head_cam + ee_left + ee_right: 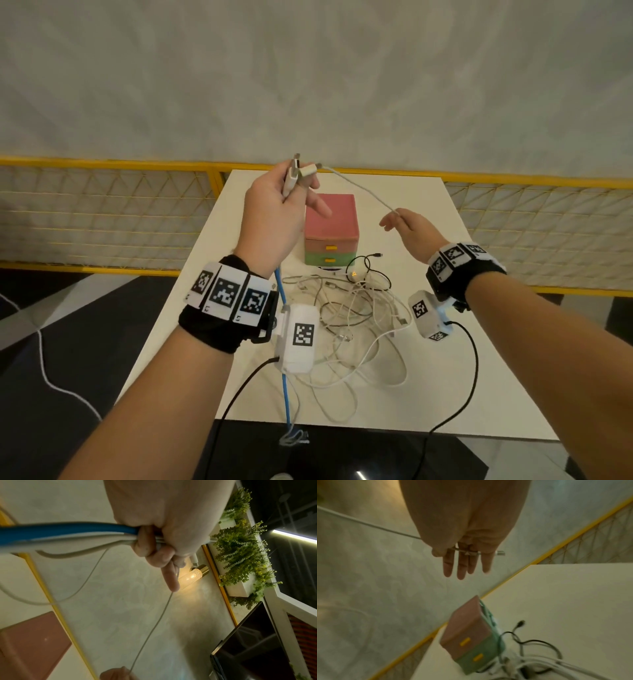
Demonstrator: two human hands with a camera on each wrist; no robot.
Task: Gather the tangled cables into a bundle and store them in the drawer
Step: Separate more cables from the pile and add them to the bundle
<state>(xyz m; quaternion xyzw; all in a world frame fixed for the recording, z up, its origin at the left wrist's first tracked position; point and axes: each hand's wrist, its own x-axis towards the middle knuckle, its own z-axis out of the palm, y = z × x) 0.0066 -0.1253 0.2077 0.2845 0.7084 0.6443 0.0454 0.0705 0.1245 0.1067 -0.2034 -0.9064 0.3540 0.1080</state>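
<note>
My left hand (pixel 301 185) is raised above the table and grips several white cable ends with their plugs (pixel 297 169), plus a blue cable (pixel 281 294) that hangs over the table's front edge. In the left wrist view its fingers (pixel 154 550) curl round the blue cable (pixel 60 532) and the white ones, index finger straight. A thin white cable (pixel 359 188) runs from it to my right hand (pixel 394 219), which pinches it near its plug (pixel 500 553), the other fingers (pixel 462 566) straight. The tangled pile (pixel 349 315) lies on the table. Behind it stands the pink and green drawer box (pixel 330 219), drawers closed.
A black cable (pixel 370 270) loops at the pile's far edge beside the box. The white table (pixel 445 377) is narrow, with a yellow mesh railing (pixel 102 212) and a wall behind it and dark floor to either side. Black leads hang from both wrist cameras.
</note>
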